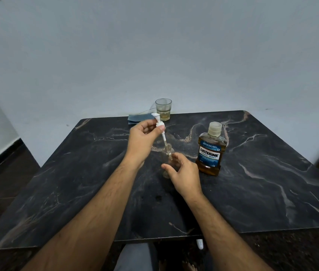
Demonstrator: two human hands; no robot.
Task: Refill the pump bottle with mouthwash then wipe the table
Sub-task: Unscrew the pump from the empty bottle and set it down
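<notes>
Glass [163,109] holding yellowish liquid is standing at twelve o'clock; amber mouthwash bottle [210,149] at three. My left grip [145,139] is pinching the pump [159,126], right grip [184,173] curling round the clear pump bottle [167,153].

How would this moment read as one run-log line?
left hand: holds white plastic pump, tube in neck | right hand: steadies clear glass bottle | amber mouthwash bottle: capped

The table [262,173] is black marble-patterned with pale tan and white veins. The mouthwash bottle [211,151] holds amber liquid, has a blue label with white lettering and a translucent cap. The pump head [159,124] is white; the pump bottle [167,155] is clear. The glass [163,109] holds yellowish liquid. The cloth [135,118] looks grey-blue, possibly darker. The wall [154,55] is pale bluish-white.
</notes>
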